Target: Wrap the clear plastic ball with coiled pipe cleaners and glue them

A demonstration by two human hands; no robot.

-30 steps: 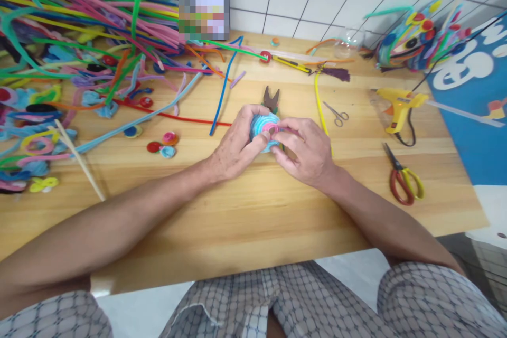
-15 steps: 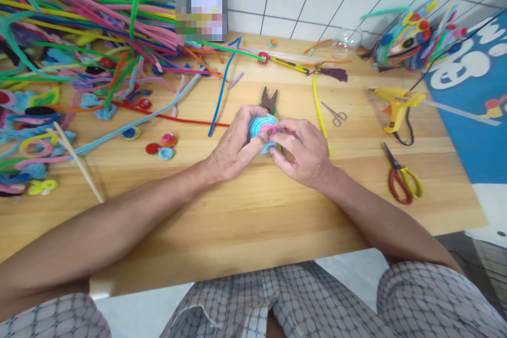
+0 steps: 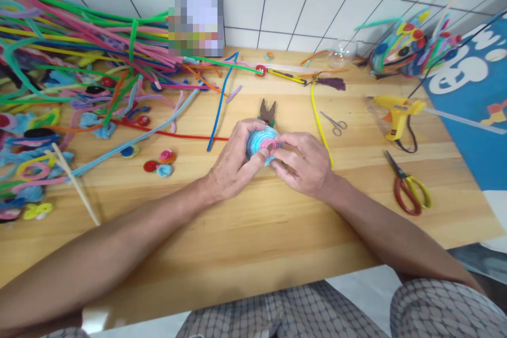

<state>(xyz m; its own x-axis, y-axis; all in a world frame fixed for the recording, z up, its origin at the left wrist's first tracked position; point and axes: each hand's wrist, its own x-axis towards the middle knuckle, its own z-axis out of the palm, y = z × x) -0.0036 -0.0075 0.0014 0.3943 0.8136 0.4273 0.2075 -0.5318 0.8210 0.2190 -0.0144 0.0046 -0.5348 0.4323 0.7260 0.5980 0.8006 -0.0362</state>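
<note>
Both my hands meet at the middle of the wooden table (image 3: 253,232) around a small coiled pipe-cleaner piece (image 3: 259,141), light blue with a pink centre. My left hand (image 3: 232,165) cups its left side, thumb pressed against the coil. My right hand (image 3: 303,163) pinches the pink centre with closed fingers. Just behind the coil lies a small brown pipe-cleaner shape (image 3: 267,111).
A large heap of coloured pipe cleaners (image 3: 79,58) covers the back left. Small coiled discs (image 3: 160,162) and a wooden stick (image 3: 75,182) lie at the left. At the right are small scissors (image 3: 335,121), a yellow glue gun (image 3: 396,111), red-and-yellow scissors (image 3: 410,193) and a pipe-cleaner figure (image 3: 407,47).
The view has tilted, so everything sits a little lower in the picture. My hands stay on the coil, with only slight finger movement.
</note>
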